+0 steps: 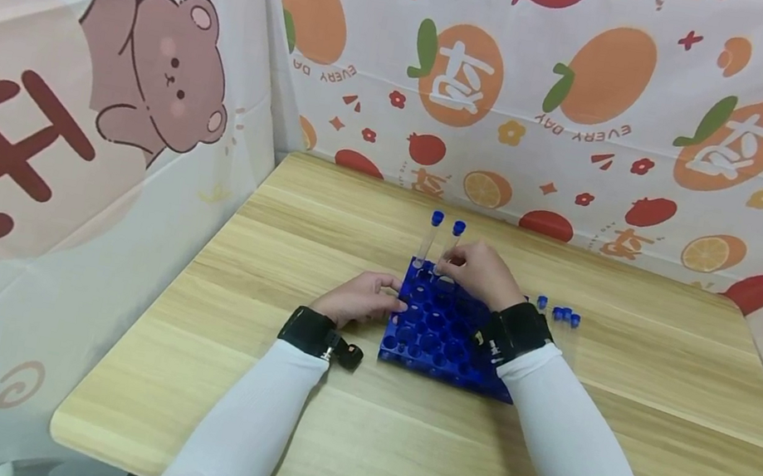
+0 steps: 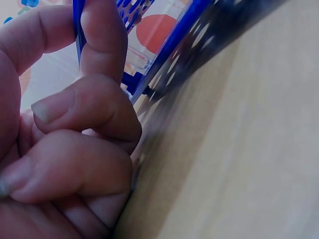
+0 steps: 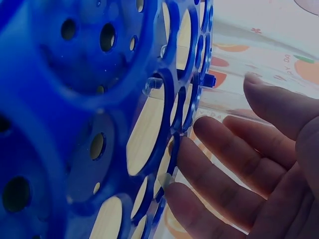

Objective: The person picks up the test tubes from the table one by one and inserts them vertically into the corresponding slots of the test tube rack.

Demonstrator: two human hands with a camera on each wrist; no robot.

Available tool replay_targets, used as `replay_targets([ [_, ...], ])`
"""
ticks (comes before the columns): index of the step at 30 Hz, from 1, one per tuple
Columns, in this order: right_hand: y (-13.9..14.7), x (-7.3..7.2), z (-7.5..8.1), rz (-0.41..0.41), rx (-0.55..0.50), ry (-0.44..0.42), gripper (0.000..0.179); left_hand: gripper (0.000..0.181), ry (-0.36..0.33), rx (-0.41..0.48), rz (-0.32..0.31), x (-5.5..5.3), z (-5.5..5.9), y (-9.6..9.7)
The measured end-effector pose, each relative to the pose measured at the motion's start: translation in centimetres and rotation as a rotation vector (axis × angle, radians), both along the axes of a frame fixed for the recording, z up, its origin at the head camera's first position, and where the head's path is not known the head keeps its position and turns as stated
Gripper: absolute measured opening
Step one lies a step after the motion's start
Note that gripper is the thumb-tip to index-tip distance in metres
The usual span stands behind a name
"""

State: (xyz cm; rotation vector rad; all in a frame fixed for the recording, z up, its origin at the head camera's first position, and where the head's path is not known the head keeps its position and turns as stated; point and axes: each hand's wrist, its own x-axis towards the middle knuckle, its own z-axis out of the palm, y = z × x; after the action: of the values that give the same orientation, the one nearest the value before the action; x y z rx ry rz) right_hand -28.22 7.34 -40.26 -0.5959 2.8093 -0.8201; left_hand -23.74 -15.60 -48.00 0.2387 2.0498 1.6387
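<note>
A blue test tube rack (image 1: 431, 339) with round holes stands on the table. Two clear test tubes with blue caps, a left one (image 1: 427, 244) and a right one (image 1: 452, 241), rise upright from its far left corner. My left hand (image 1: 364, 298) grips the rack's left side; in the left wrist view a blue edge of the rack (image 2: 78, 30) runs between thumb and forefinger. My right hand (image 1: 485, 274) is at the right tube. Its fingers (image 3: 224, 174) are extended and its thumb stands apart from them, with a tube (image 3: 229, 101) visible across the gap.
Several more blue-capped tubes (image 1: 567, 315) are to the right of the rack, partly hidden by the right forearm. The wooden table (image 1: 656, 452) meets a printed cloth (image 1: 561, 159) at the back and another cloth (image 1: 12, 227) at the left.
</note>
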Motion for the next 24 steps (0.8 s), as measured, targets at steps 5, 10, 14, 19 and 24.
replay_targets([
  [5, 0.2, 0.2, -0.1, 0.003, 0.007, -0.016, 0.030, 0.031, -0.010, 0.009, -0.005, 0.0, -0.1, 0.1],
  [10, 0.5, 0.5, 0.1, -0.001, 0.005, -0.039, 0.043, 0.029, 0.000, 0.010, -0.008, 0.0, 0.1, 0.0],
  [14, 1.2, 1.0, 0.7, 0.000, 0.001, -0.036, 0.049, 0.029, 0.004, 0.018, -0.002, 0.1, 0.1, -0.1],
  [19, 3.1, 1.8, 1.4, -0.007, 0.001, -0.022, 0.048, 0.029, 0.007, 0.019, -0.001, 0.0, 0.0, -0.1],
  [24, 6.2, 2.7, 1.3, -0.038, -0.007, -0.007, 0.046, 0.030, 0.015, 0.010, -0.008, 0.1, 0.0, -0.1],
])
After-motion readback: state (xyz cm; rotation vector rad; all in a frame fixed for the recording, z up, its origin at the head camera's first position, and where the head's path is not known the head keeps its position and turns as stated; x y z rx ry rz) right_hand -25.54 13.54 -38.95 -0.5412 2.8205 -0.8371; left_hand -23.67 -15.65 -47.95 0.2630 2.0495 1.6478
